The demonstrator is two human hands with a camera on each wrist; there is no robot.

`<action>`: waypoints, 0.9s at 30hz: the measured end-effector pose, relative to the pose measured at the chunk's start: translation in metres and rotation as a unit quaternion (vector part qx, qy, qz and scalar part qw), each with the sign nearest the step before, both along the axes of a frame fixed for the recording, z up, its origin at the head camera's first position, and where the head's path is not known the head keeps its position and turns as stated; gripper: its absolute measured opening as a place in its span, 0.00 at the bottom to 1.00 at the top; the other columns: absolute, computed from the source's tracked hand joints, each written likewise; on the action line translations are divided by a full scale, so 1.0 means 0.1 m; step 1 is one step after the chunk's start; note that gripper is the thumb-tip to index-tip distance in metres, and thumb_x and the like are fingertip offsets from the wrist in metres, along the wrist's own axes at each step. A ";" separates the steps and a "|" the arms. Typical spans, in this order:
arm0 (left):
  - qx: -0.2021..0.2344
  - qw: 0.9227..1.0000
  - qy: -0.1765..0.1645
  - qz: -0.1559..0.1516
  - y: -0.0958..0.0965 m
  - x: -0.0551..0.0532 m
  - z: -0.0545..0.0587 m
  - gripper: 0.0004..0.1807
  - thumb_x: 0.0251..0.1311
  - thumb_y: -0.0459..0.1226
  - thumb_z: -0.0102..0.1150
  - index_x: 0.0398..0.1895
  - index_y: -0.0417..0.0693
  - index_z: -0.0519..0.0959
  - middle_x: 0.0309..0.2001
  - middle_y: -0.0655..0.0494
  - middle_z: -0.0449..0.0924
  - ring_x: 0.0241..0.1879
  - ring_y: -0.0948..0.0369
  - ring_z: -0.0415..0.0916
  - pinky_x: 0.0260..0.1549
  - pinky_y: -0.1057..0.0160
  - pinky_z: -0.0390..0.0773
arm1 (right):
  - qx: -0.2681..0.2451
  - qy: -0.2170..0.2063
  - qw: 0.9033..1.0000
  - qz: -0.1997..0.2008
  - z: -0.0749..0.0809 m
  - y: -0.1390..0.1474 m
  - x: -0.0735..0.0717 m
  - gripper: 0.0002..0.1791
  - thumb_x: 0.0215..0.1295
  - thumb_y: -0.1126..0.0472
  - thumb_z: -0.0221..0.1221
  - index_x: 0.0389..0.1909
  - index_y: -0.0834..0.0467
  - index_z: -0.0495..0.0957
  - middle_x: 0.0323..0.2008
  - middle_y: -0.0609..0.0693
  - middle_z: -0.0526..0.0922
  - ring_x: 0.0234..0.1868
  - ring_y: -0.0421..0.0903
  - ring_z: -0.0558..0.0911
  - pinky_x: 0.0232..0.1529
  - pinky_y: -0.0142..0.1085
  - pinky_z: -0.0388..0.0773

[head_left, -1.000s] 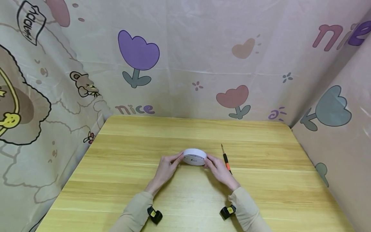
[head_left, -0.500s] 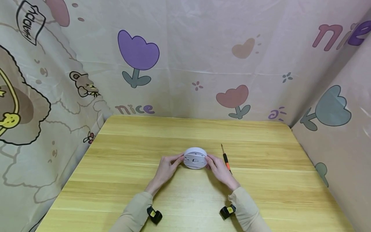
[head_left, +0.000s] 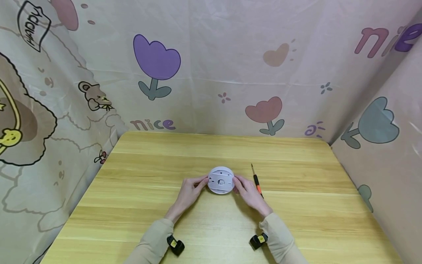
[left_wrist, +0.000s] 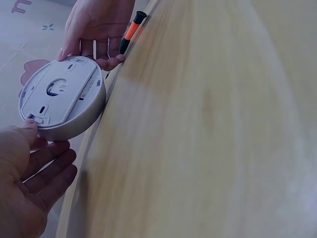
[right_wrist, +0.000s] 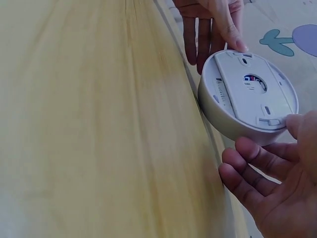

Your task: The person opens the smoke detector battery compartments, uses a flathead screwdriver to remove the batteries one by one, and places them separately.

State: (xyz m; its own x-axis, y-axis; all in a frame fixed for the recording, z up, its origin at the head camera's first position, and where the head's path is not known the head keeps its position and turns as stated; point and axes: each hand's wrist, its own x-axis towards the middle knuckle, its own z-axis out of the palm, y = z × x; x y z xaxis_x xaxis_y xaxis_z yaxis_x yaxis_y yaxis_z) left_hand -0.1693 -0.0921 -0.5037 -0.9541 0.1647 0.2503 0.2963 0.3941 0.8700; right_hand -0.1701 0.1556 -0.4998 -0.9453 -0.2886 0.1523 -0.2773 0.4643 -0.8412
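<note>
Between the two hands is a round white smoke detector [head_left: 221,180], its back tilted up toward the head camera. My left hand [head_left: 188,192] pinches its left edge with the thumb over the back. On the opposite edge, my right hand [head_left: 249,193] pinches it the same way. Both wrist views show a flat mounting plate [right_wrist: 255,94] across the back, with a round central opening and small slots. Behind the opening, a few coloured bits show in the right wrist view. The other fingers of both hands extend loosely below the rim.
A thin screwdriver [head_left: 256,180] with a black and orange handle lies on the wooden table [head_left: 148,161], just right of the right hand. A patterned curtain [head_left: 211,55] hangs behind the table and along both sides.
The smoke detector has tipped so its back, seen edge-on-like a second ago, now faces up toward the head camera. Both hands keep their hold in nearly the same place.
</note>
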 end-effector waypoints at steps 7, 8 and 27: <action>-0.015 1.000 0.006 0.001 0.00 -0.01 -0.02 0.15 0.69 0.40 0.60 0.52 0.41 0.85 0.50 0.46 0.87 0.54 0.51 0.85 0.56 0.52 0.83 | 0.003 -0.013 1.000 -0.006 0.02 -0.01 0.01 0.17 0.81 0.56 0.45 0.49 0.59 0.81 0.28 0.55 0.82 0.29 0.45 0.78 0.31 0.27 0.76; -0.015 1.000 0.005 0.001 0.00 -0.01 -0.02 0.15 0.69 0.40 0.60 0.52 0.41 0.85 0.50 0.46 0.87 0.54 0.51 0.85 0.56 0.52 0.83 | 0.004 -0.016 1.000 -0.006 0.02 -0.01 0.01 0.17 0.81 0.57 0.45 0.51 0.59 0.80 0.29 0.54 0.82 0.30 0.44 0.78 0.32 0.27 0.77; -0.032 0.999 -0.011 -0.004 -0.02 -0.02 -0.05 0.17 0.71 0.43 0.58 0.54 0.43 0.84 0.53 0.46 0.85 0.57 0.50 0.83 0.60 0.51 0.81 | 0.027 -0.028 0.999 -0.011 0.01 -0.03 0.04 0.23 0.79 0.57 0.48 0.71 0.59 0.70 0.51 0.55 0.85 0.47 0.44 0.81 0.57 0.39 0.79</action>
